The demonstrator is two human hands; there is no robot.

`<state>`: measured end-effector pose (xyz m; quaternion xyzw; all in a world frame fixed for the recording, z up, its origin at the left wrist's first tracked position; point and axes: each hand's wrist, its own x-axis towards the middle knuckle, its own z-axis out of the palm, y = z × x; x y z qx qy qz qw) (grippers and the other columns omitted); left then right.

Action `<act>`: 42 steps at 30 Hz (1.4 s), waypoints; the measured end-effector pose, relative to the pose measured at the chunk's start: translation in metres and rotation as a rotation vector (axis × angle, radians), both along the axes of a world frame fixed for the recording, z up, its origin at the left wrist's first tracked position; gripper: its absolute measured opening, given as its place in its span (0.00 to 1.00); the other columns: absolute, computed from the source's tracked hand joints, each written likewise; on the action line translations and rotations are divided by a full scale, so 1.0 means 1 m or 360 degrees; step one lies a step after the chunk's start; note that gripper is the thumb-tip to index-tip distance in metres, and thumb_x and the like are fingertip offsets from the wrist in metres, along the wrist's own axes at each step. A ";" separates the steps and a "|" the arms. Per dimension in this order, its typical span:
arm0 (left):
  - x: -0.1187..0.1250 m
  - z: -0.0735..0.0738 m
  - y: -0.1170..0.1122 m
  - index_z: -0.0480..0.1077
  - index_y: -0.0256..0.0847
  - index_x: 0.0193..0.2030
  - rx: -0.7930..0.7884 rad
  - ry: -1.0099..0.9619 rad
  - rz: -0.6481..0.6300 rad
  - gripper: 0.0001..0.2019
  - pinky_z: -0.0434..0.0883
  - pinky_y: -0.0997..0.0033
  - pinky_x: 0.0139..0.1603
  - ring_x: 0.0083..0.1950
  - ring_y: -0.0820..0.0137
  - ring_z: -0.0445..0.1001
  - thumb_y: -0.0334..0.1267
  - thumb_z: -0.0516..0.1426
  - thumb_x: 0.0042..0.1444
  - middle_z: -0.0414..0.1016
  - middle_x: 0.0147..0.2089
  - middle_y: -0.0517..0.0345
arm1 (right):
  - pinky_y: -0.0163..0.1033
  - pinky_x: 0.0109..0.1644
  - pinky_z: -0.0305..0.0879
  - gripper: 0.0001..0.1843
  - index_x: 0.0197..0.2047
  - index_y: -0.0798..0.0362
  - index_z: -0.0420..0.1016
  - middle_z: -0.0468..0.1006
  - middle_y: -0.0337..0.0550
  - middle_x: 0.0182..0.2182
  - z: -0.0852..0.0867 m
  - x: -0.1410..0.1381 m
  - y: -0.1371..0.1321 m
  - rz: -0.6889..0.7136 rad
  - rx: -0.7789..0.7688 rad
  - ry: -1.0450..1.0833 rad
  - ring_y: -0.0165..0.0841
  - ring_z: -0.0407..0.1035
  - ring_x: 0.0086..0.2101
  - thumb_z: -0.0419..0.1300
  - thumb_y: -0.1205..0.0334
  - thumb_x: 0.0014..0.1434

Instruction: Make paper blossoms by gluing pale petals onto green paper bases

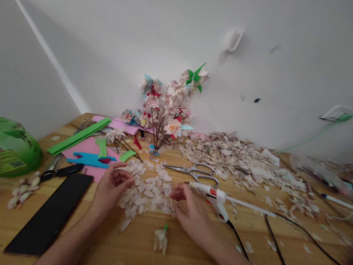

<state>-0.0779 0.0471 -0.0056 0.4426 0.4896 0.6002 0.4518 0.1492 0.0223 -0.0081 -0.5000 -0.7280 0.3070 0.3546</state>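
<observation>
Pale, dry petals [147, 192] lie in a loose pile on the wooden table between my two hands. At the pile's left edge, my left hand [113, 186] is loosely curved, thumb apart from the fingers, holding nothing visible. My right hand [188, 205] curves in at the right edge, its fingers and thumb apart beside the petals. Nearer to me lies a small flower of pale petals [161, 240] with a green tip. Just beyond my right hand are a white glue gun [208, 191] and metal scissors [196, 172].
A bunch of handmade flowers [169, 107] stands against the wall. Scraps of dry petals [230, 158] cover the back right. A black phone [50, 214], blue paper [90, 160], green paper strips [80, 135] and a green bottle [8, 146] are on the left. Black cords [280, 249] cross the right.
</observation>
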 end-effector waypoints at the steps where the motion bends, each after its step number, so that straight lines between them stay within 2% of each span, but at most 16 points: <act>1: -0.001 -0.002 0.001 0.63 0.42 0.39 0.0029 0.0028 0.0032 0.21 0.66 0.76 0.25 0.25 0.75 0.69 0.35 0.64 0.37 0.69 0.25 0.66 | 0.43 0.42 0.67 0.17 0.40 0.48 0.61 0.73 0.41 0.34 0.004 -0.001 0.002 0.0021 -0.0008 -0.0053 0.34 0.70 0.36 0.53 0.76 0.48; 7: -0.009 -0.010 0.004 0.63 0.43 0.45 0.0049 0.0238 0.0250 0.20 0.66 0.76 0.24 0.23 0.77 0.63 0.40 0.60 0.44 0.67 0.36 0.62 | 0.40 0.42 0.65 0.21 0.43 0.48 0.64 0.74 0.41 0.38 0.019 0.003 0.011 0.0238 -0.0096 -0.0326 0.34 0.69 0.39 0.53 0.78 0.47; 11: -0.009 -0.011 0.003 0.63 0.43 0.47 0.0060 0.0486 0.0347 0.20 0.68 0.72 0.33 0.34 0.71 0.68 0.39 0.59 0.45 0.67 0.44 0.55 | 0.38 0.40 0.63 0.26 0.46 0.45 0.65 0.75 0.40 0.38 0.017 0.015 0.008 0.0347 -0.0096 -0.0400 0.34 0.69 0.38 0.53 0.79 0.45; 15: -0.004 -0.012 -0.001 0.64 0.43 0.46 0.0125 0.0656 0.0364 0.18 0.67 0.65 0.43 0.43 0.65 0.69 0.36 0.58 0.46 0.66 0.48 0.52 | 0.37 0.40 0.62 0.29 0.46 0.45 0.66 0.75 0.40 0.38 0.009 0.026 0.002 0.0317 -0.0045 -0.0460 0.35 0.69 0.37 0.54 0.80 0.43; 21: 0.001 -0.015 -0.008 0.62 0.45 0.49 0.0144 0.0820 0.0290 0.17 0.67 0.73 0.25 0.43 0.63 0.70 0.37 0.54 0.50 0.64 0.51 0.50 | 0.38 0.39 0.62 0.28 0.47 0.48 0.64 0.74 0.43 0.39 0.010 0.021 -0.006 0.0283 -0.0058 -0.0636 0.36 0.69 0.37 0.52 0.81 0.43; 23: 0.000 -0.016 -0.008 0.61 0.44 0.49 0.0177 0.0869 0.0310 0.17 0.67 0.72 0.26 0.43 0.63 0.70 0.36 0.53 0.50 0.64 0.51 0.50 | 0.39 0.41 0.63 0.26 0.47 0.51 0.64 0.74 0.45 0.40 0.014 0.017 -0.006 0.0240 -0.0084 -0.0703 0.37 0.68 0.39 0.53 0.79 0.45; 26: -0.001 -0.017 -0.007 0.61 0.42 0.48 0.0260 0.0935 0.0338 0.16 0.70 0.66 0.36 0.45 0.63 0.70 0.36 0.53 0.50 0.65 0.50 0.49 | 0.40 0.47 0.61 0.21 0.48 0.52 0.64 0.72 0.46 0.43 0.018 0.006 -0.003 0.0231 -0.0043 -0.0686 0.37 0.66 0.44 0.54 0.75 0.50; 29: 0.000 -0.017 -0.008 0.60 0.42 0.48 0.0306 0.0996 0.0202 0.15 0.67 0.61 0.45 0.46 0.64 0.70 0.35 0.52 0.51 0.69 0.46 0.51 | 0.40 0.51 0.58 0.21 0.50 0.52 0.62 0.71 0.46 0.46 0.015 -0.007 0.004 0.0313 0.0017 -0.0615 0.36 0.63 0.47 0.56 0.72 0.51; 32: 0.004 -0.016 -0.013 0.56 0.44 0.51 0.0253 0.1068 -0.0181 0.17 0.67 0.63 0.45 0.42 0.67 0.72 0.33 0.50 0.54 0.73 0.39 0.56 | 0.41 0.50 0.60 0.23 0.49 0.51 0.63 0.72 0.46 0.45 0.007 -0.019 0.013 0.0315 0.0013 -0.0537 0.37 0.65 0.46 0.55 0.76 0.50; 35: 0.009 -0.014 -0.019 0.54 0.45 0.55 0.0232 0.1147 -0.0511 0.19 0.68 0.66 0.43 0.40 0.69 0.73 0.34 0.48 0.56 0.74 0.40 0.56 | 0.41 0.45 0.63 0.23 0.48 0.52 0.63 0.75 0.46 0.40 0.001 -0.024 0.023 0.0217 -0.0025 -0.0402 0.36 0.69 0.41 0.52 0.79 0.49; 38: 0.012 -0.013 -0.021 0.56 0.46 0.55 0.0211 0.1197 -0.0585 0.19 0.68 0.66 0.43 0.40 0.67 0.73 0.36 0.48 0.56 0.75 0.41 0.55 | 0.39 0.42 0.66 0.22 0.48 0.52 0.62 0.75 0.45 0.38 -0.002 -0.023 0.033 0.0111 -0.0040 -0.0304 0.33 0.70 0.38 0.51 0.79 0.50; 42: 0.011 -0.015 -0.020 0.57 0.46 0.55 0.0186 0.1184 -0.0537 0.19 0.67 0.64 0.44 0.43 0.66 0.73 0.37 0.48 0.56 0.75 0.42 0.55 | 0.37 0.39 0.68 0.22 0.47 0.52 0.60 0.74 0.43 0.37 -0.007 -0.018 0.041 0.0040 -0.0067 -0.0163 0.31 0.72 0.34 0.52 0.78 0.49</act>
